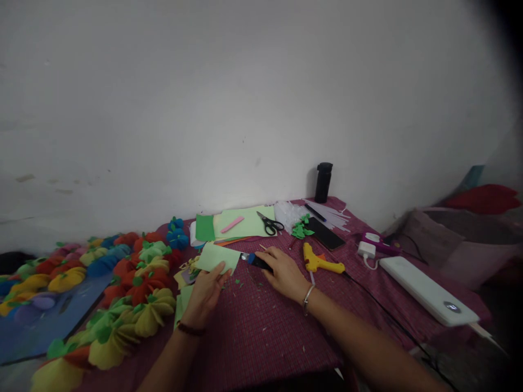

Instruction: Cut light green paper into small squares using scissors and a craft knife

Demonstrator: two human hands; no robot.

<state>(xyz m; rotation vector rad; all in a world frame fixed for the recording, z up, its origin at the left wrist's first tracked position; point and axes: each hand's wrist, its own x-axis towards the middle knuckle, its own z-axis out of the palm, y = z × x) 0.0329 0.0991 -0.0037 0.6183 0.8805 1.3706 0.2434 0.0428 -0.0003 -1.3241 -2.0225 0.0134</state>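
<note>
My left hand pinches a pale green sheet by its lower edge, thumb on top. In my right hand is a small tool with a black-and-blue handle; its shiny tip meets the sheet's right edge. The tool's exact kind is too blurred to tell. Tiny green scraps lie on the cloth below the sheet. Beside my left hand are more pale green pieces, partly hidden. Scissors with black handles rest on larger green sheets behind.
Colourful pleated flower-like crafts crowd the left, some on a blue board. A yellow glue gun, phone, green cut-outs and black bottle stand or lie right of centre. A white power bank lies far right.
</note>
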